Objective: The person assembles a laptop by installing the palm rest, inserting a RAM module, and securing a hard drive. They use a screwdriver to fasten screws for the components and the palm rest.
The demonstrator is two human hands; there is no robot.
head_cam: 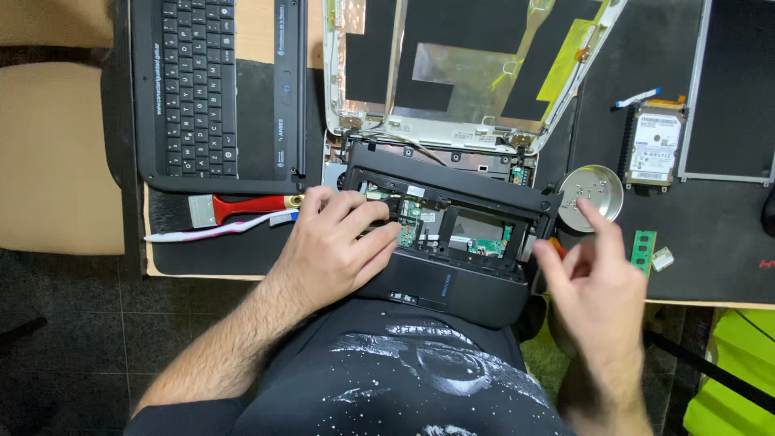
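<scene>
While pressed flat on the near left part of the black laptop base (452,278), left hand (335,250) with fingers spread and loosely curled, fingertips (386,234) at the edge of the opening onto the green circuit board (416,222), clamped on nothing; right hand (597,278) raised just off the base's right end, fingers apart and half curled, forefinger up, empty as far as can be seen, something orange (555,244) glimpsed behind the fingers but too hidden to identify; base itself tilted up at the near edge of the surface (710,242), leaning toward the person's dark shirt, lying between both hands and nearer the left; opened lid shell (472,69) with foil and black patches directly behind it, still joined at the hinges; round metal dish (593,192) with small screws just beyond the right hand; hard drive (654,145) farther right on the dark mat; small green memory stick (643,252) near the right hand's knuckles; detached black keyboard (198,85) far left; red-handled brush (242,208) and white toothbrush (218,228) just left of the left hand.
</scene>
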